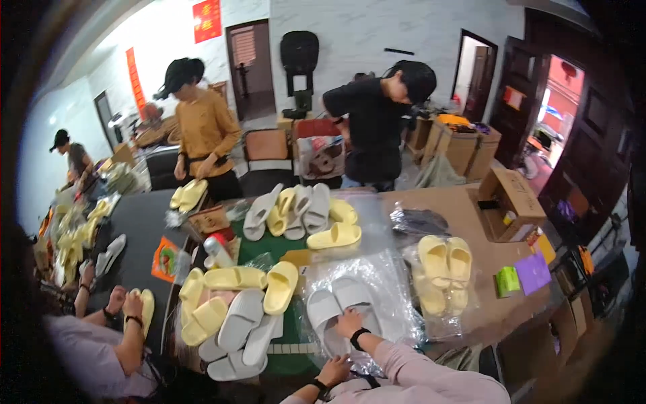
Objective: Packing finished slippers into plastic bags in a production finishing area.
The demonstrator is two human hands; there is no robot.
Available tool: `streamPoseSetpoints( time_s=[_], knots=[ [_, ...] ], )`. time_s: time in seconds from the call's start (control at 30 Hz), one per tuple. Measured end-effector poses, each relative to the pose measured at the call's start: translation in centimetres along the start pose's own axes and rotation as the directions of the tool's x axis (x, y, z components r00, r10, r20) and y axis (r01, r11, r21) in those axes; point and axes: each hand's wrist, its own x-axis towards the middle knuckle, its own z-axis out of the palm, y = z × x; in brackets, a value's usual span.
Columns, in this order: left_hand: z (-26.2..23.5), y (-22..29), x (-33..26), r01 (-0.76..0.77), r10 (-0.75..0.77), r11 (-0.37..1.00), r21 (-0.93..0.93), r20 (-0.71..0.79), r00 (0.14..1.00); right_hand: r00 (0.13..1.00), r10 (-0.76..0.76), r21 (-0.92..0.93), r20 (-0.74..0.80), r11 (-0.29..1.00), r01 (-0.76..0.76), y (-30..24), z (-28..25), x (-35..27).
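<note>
In front of me a pair of grey slippers, one on the left (323,307) and one on the right (356,291), lies over a clear plastic bag (396,296). My right hand (348,324) reaches in between the two, its fingers curled at the right slipper's foot opening. Lower down, at the table's near edge, my left hand (333,372) is closed at the bag's near end, below the left slipper's heel; its fingertips are partly hidden. To my left sits a pile of loose slippers, some yellow (280,286) and some grey (241,316).
A bagged set of yellow slippers (445,262) lies right of me, near a green box (508,281), a purple packet (533,272) and an open carton (515,202). More slippers (316,209) stand across the table. A co-worker's hands (132,306) hold a yellow slipper at left; others stand opposite.
</note>
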Motion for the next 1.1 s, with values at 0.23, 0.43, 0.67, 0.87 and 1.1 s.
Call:
streamPoseSetpoints(
  time_s=[0.23,0.43,0.67,0.87,1.1],
  knots=[
    [4.5,-1.2,2.7,-0.414,0.373,0.888,-0.202,-0.213,0.903,0.997,0.074,0.272,0.026,0.959,-0.079,0.2,-3.3,-0.7],
    [0.9,-1.7,0.7,0.090,-0.083,0.996,-0.018,0.243,0.967,0.949,0.010,0.897,-0.316,0.327,0.296,-0.4,-5.6,-2.2],
    [0.4,-1.5,1.0,-0.024,-0.002,0.946,0.323,0.082,0.997,0.852,-0.060,0.613,-0.521,0.669,0.422,4.7,-9.6,-10.2],
    [-2.2,-2.1,1.0,-0.124,0.093,0.981,0.150,0.199,0.976,0.884,-0.189,0.431,-0.428,0.817,0.384,8.5,-9.0,-16.7],
    [1.1,-3.7,1.8,-0.148,0.147,0.989,0.009,-0.181,0.972,0.962,0.019,0.763,-0.272,0.613,0.203,7.7,-7.9,-22.9]
  ],
)
